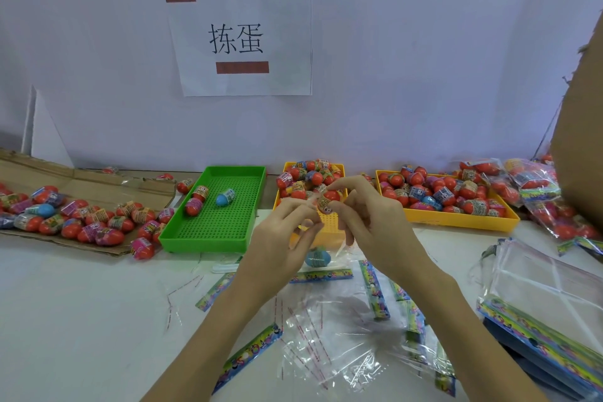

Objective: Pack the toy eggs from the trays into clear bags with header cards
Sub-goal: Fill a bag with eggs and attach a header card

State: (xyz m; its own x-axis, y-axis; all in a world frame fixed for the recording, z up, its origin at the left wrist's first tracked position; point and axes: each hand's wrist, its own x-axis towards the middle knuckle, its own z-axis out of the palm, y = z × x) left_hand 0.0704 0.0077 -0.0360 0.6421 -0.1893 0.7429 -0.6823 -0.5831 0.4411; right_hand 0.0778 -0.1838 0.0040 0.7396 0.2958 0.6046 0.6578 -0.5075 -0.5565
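Observation:
A red toy egg [329,198] with a printed band hangs in the air over the near end of the middle yellow tray [332,227]. My right hand [365,222] pinches it at the fingertips, and my left hand [287,235] pinches its left end. A blue egg [317,258] lies on the table just under my hands. Clear bags with header cards [336,336] are scattered on the table in front of me. The green tray [212,232] holds three eggs, and the right yellow tray [456,222] is heaped with red eggs.
Flattened cardboard [81,186] at the left carries several loose eggs. Packed bags of eggs [535,192] pile up at the far right beside a brown carton [580,140]. A stack of bags with header cards [548,313] sits at the near right. A paper sign [241,39] hangs on the wall.

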